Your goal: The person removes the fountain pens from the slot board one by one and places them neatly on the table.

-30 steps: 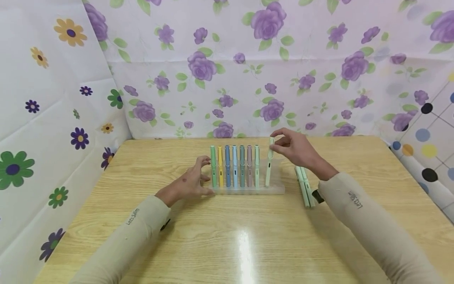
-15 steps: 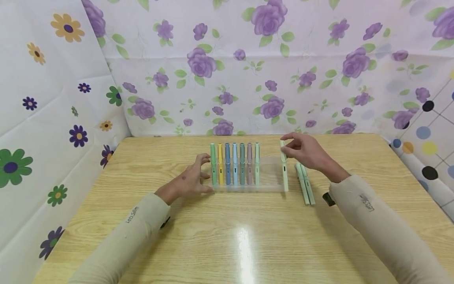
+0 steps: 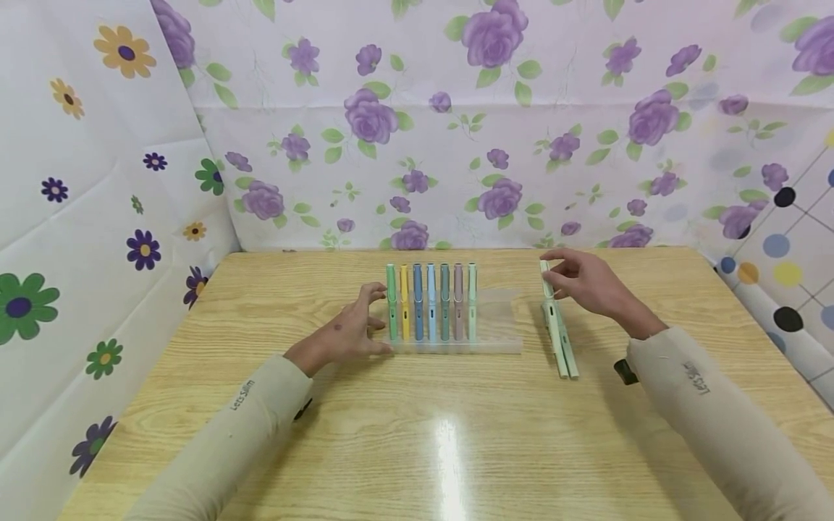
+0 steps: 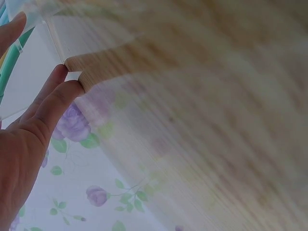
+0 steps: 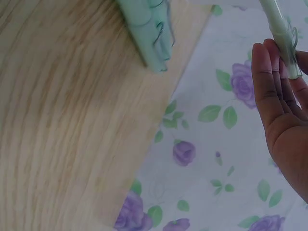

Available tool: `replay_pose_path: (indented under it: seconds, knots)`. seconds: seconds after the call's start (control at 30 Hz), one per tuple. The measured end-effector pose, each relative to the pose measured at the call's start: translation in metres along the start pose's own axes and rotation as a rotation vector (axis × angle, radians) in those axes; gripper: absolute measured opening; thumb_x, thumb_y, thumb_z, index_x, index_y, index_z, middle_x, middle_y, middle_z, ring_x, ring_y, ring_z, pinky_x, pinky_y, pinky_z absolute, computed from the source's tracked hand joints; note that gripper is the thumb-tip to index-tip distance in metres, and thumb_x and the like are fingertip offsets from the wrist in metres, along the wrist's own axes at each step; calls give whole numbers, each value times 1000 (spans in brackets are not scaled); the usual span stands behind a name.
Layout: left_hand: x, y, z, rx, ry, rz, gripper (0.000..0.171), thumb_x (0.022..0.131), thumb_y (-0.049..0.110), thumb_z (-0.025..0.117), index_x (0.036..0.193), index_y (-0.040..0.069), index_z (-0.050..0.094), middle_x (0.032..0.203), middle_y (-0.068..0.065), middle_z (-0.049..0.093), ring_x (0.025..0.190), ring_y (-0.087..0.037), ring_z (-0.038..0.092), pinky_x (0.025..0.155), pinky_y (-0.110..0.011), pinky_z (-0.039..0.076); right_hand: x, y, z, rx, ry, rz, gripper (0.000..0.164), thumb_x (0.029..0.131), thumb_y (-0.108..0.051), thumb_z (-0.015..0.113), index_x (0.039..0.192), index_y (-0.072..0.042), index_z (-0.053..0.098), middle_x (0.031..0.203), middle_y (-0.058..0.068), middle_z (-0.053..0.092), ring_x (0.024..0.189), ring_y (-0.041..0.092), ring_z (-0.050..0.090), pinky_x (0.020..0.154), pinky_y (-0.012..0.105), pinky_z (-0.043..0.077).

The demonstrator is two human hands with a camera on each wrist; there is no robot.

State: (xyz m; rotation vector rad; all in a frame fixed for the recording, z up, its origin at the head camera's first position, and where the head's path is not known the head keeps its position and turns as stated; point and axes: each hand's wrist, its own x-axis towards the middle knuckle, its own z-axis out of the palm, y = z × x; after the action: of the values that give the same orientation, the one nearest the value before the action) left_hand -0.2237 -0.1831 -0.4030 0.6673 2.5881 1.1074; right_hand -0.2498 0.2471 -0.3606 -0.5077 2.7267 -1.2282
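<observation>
Pale-green capped pen [image 3: 551,310] is pinched by its cap end in the fingers of the right hand [image 3: 589,284] above two mint-green pens [image 3: 570,358] lying on the desk [image 3: 365,434], beside a clear pen stand [image 3: 502,347] holding seven colored pens [image 3: 431,304], its left end gripped between the left hand's [image 3: 355,329] thumb and fingers

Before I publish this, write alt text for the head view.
A right hand pinches a pale green pen in its fingers, partly in front of two light green pens lying on a wooden table. To its left, seven coloured pens line a clear rack, with the left hand at the rack's left end.
</observation>
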Motion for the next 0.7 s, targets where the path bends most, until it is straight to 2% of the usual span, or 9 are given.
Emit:
replay_pose_path:
  seconds: [0.13,0.3,0.7]
  knots:
    - [0,1,-1,2,1,-7,99,82,8,84,149,16,12,161,-18,21,119,-36,61,96,-49,52,-2,9,-5,-7,0,14,51,105,-27,55,147,0,44,118,27,64,88,34,69,84,51,56]
    - [0,1,-1,7,2,-10,99,82,8,84,149,15,12,161,-19,21,119,-35,61,95,-48,52,-5,21,-9,12,-14,25,51,106,-23,54,147,4,42,117,29,63,86,28,69,81,47,58]
    - [1,1,-1,-6,1,-7,98,81,8,85,148,14,13,160,-21,22,117,-36,62,95,-50,52,-14,51,-7,57,-111,151,53,106,-20,52,147,10,37,118,31,60,89,29,70,79,44,59]
